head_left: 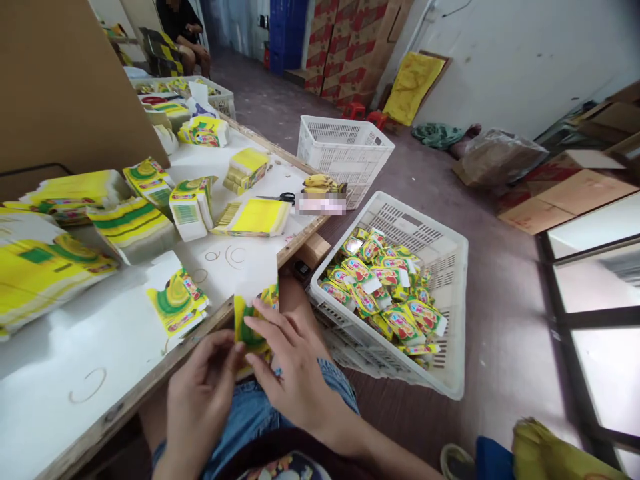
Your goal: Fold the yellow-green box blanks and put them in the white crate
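Note:
Above my lap, at the table's edge, both hands are on a yellow and green printed carton (pixel 241 313) with a white flap at its top. My left hand (pixel 203 387) pinches its lower left side between thumb and fingers. Across its front lie the fingers of my right hand (pixel 295 373), with the thumb at the lower part; they partly cover the print. Close by on the white table (pixel 135 373) lies a small pile of flat cartons (pixel 177 297). To my right a white plastic crate (pixel 390 373) holds many small folded boxes (pixel 370 280).
Stacks of flat cartons (pixel 255 217) cover the table's far part, with black scissors (pixel 286 198) and bananas (pixel 320 183) near its edge. Another white crate (pixel 345 143) stands on the floor beyond. A person (pixel 183 33) sits at the back. Cardboard boxes (pixel 575 193) lie at right.

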Motion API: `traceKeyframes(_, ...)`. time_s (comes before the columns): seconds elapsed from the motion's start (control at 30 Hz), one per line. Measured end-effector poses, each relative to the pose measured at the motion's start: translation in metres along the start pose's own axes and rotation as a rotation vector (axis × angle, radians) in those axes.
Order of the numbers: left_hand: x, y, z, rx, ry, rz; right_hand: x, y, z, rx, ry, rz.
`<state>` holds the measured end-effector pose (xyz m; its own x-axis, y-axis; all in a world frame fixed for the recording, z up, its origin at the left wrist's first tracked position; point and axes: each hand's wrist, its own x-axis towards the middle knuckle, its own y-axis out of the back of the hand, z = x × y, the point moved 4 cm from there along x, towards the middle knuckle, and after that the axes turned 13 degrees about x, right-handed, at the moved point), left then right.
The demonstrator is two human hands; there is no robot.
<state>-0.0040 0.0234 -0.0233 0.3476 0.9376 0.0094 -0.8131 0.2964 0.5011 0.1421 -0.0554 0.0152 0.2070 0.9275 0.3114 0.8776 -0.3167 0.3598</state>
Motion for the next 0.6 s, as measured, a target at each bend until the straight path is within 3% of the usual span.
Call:
traceKeyframes(0.13,-0.009,-0.023,0.016,-0.047,0.015,-0.104,-0.004,0.008,0.006,0.072,-0.038,0.095)
traceKeyframes(0.27,-0.012,-0.037,0.010,-0.238,0.060,-0.403,-0.013,0.013,0.016,0.259,-0.123,0.242)
traceKeyframes(0.37,-0.017,-0.048,0.010,-0.486,0.101,-0.549,-0.016,0.007,0.020,0.502,-0.213,0.244)
traceKeyframes(0.47,-0.019,-0.059,0.010,-0.659,0.176,-0.584,-0.017,0.004,0.021,0.544,-0.220,0.256)
traceKeyframes(0.6,-0.017,-0.064,0.006,-0.701,0.319,-0.435,-0.019,0.013,0.023,0.315,-0.169,0.396)
